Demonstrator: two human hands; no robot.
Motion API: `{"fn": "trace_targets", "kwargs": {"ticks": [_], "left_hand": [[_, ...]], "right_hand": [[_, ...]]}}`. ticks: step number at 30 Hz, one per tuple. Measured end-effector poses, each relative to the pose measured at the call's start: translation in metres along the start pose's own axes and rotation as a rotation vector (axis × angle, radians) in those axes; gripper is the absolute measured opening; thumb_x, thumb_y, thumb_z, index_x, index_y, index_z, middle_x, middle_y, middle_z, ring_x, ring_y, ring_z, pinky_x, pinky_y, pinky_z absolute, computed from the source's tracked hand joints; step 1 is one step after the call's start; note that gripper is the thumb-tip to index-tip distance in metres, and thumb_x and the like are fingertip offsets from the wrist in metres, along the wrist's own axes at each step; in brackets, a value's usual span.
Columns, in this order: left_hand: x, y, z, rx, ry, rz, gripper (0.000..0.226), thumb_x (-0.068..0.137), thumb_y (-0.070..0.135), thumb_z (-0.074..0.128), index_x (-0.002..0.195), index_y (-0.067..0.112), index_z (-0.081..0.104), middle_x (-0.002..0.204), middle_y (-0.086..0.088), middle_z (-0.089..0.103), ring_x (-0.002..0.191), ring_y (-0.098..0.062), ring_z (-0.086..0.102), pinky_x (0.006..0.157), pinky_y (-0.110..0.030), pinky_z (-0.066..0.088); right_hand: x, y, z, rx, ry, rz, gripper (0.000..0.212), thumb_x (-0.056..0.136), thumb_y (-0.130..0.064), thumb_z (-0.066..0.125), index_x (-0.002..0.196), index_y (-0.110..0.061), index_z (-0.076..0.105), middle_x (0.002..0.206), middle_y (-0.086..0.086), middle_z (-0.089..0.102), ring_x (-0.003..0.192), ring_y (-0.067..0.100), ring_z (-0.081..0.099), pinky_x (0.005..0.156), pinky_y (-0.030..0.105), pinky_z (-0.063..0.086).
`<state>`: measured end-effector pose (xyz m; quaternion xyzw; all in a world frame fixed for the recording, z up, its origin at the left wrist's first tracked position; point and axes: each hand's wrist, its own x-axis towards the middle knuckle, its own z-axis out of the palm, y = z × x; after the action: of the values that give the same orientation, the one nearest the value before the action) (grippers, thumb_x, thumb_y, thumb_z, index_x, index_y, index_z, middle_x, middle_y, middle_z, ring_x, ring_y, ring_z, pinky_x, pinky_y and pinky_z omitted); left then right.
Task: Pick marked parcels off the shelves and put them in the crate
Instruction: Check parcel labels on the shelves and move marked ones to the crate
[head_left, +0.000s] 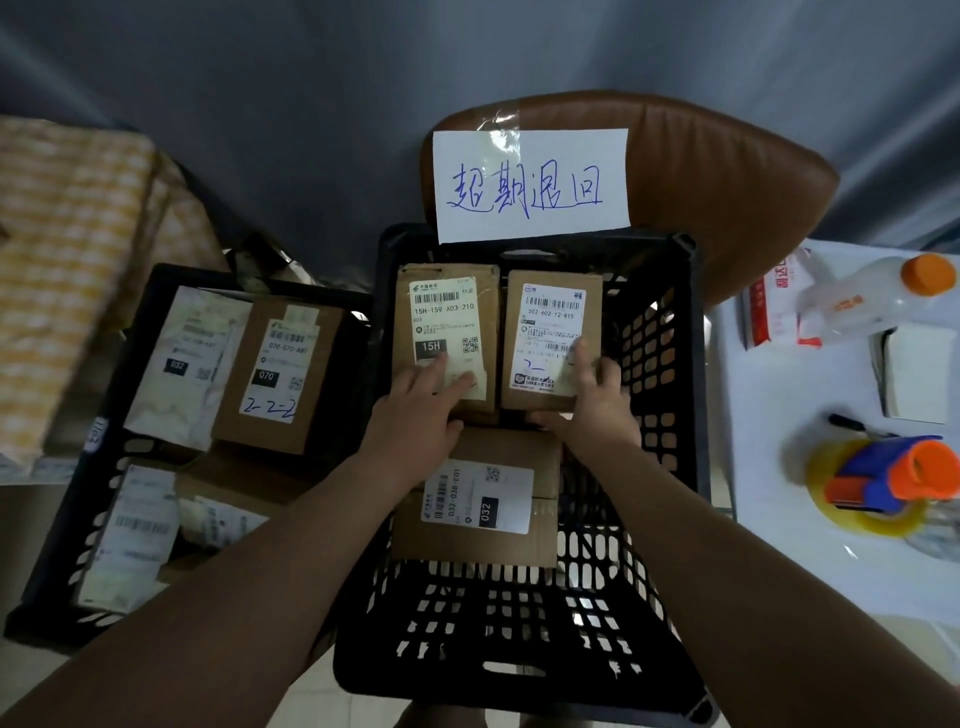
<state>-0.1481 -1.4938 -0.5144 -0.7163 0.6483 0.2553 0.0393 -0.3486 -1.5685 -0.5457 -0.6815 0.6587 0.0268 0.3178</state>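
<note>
A black slotted crate (670, 364) sits on a brown chair. Inside it lie three cardboard parcels with white labels. My left hand (421, 410) rests with straight fingers on the near end of the 15H parcel (447, 312) at the back left. My right hand (597, 400) grips the near end of the 502 parcel (550, 312) beside it, fingers on the label, thumb under the edge. A third parcel marked 032 (483, 499) lies nearer to me, partly under my wrists.
A second black crate (67, 519) at the left holds several parcels, one marked 070 (280, 374). A handwritten paper sign (530, 182) is taped to the brown chair back (727, 171). At the right, a white table (810, 545) bears a tape dispenser (893, 483), a bottle (883, 296) and boxes.
</note>
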Motion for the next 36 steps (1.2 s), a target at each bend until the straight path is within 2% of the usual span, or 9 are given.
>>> {"fn": "trace_targets", "kwargs": {"ticks": [4,7,14,19,24,27,29,31,36], "left_hand": [[-0.003,0.007,-0.005,0.023,-0.018,-0.007,0.062,0.095,0.031,0.049,0.149,0.030,0.019,0.159,-0.005,0.003,0.143,-0.028,0.007,0.112,-0.047,0.023],[-0.005,0.013,-0.013,0.059,-0.015,-0.004,0.059,0.095,0.031,0.050,0.147,0.025,0.025,0.157,-0.008,0.011,0.141,-0.029,0.013,0.111,-0.046,0.024],[-0.054,0.023,-0.033,0.169,0.120,-0.057,0.049,0.095,0.031,0.047,0.141,0.018,0.036,0.148,-0.010,0.030,0.132,-0.027,0.029,0.106,-0.040,0.033],[-0.131,0.046,-0.051,0.210,0.263,-0.145,0.052,0.098,0.034,0.040,0.147,0.020,0.027,0.153,-0.010,0.024,0.139,-0.028,0.021,0.110,-0.041,0.027],[-0.218,0.063,-0.084,0.245,0.454,-0.227,0.052,0.099,0.037,0.039,0.147,0.022,0.027,0.154,-0.008,0.023,0.139,-0.027,0.023,0.110,-0.040,0.029],[-0.274,0.061,-0.110,0.311,0.591,-0.244,0.046,0.096,0.032,0.048,0.139,0.017,0.043,0.143,-0.011,0.042,0.130,-0.029,0.040,0.105,-0.041,0.038],[-0.313,0.058,-0.127,0.336,0.692,-0.267,0.041,0.088,0.026,0.062,0.126,0.013,0.057,0.129,-0.014,0.056,0.117,-0.032,0.055,0.093,-0.043,0.047],[-0.352,0.052,-0.139,0.335,0.774,-0.295,0.038,0.080,0.021,0.071,0.116,0.009,0.064,0.118,-0.015,0.063,0.105,-0.035,0.061,0.084,-0.044,0.051],[-0.450,0.021,-0.159,0.400,0.911,-0.425,0.036,0.075,0.021,0.074,0.110,0.012,0.067,0.108,-0.011,0.067,0.096,-0.032,0.064,0.077,-0.042,0.053]], "right_hand": [[0.001,-0.005,-0.014,-0.080,-0.093,-0.001,0.098,0.080,-0.044,0.071,0.149,-0.036,0.001,0.149,0.009,0.016,0.134,0.034,0.025,0.097,0.050,0.042],[-0.001,-0.014,-0.026,-0.156,-0.089,-0.046,0.084,0.085,-0.046,0.064,0.148,-0.037,0.009,0.155,0.008,0.005,0.139,0.035,0.016,0.104,0.052,0.038],[-0.047,-0.027,-0.054,-0.412,-0.029,-0.324,0.071,0.094,-0.038,0.052,0.150,-0.023,0.012,0.157,0.010,0.006,0.142,0.033,0.012,0.112,0.048,0.028],[-0.112,-0.035,-0.092,-0.478,-0.031,-0.520,0.064,0.098,-0.039,0.043,0.151,-0.021,0.014,0.159,0.011,0.004,0.145,0.033,0.006,0.115,0.048,0.022],[-0.186,-0.069,-0.128,-0.471,0.065,-0.736,0.054,0.097,-0.035,0.044,0.146,-0.018,0.029,0.153,0.009,0.025,0.140,0.029,0.022,0.109,0.043,0.030],[-0.230,-0.105,-0.142,-0.417,0.132,-0.886,0.045,0.098,-0.031,0.043,0.141,-0.018,0.041,0.145,0.007,0.038,0.130,0.026,0.037,0.102,0.038,0.039],[-0.258,-0.131,-0.145,-0.391,0.163,-1.001,0.040,0.098,-0.031,0.043,0.136,-0.018,0.046,0.134,0.006,0.048,0.120,0.025,0.045,0.094,0.037,0.044],[-0.285,-0.158,-0.142,-0.368,0.175,-1.109,0.037,0.097,-0.030,0.044,0.132,-0.019,0.049,0.126,0.004,0.052,0.114,0.024,0.048,0.089,0.037,0.045],[-0.355,-0.232,-0.123,-0.246,0.179,-1.350,0.034,0.098,-0.030,0.044,0.129,-0.019,0.054,0.127,0.000,0.054,0.113,0.021,0.049,0.088,0.035,0.045]]}}
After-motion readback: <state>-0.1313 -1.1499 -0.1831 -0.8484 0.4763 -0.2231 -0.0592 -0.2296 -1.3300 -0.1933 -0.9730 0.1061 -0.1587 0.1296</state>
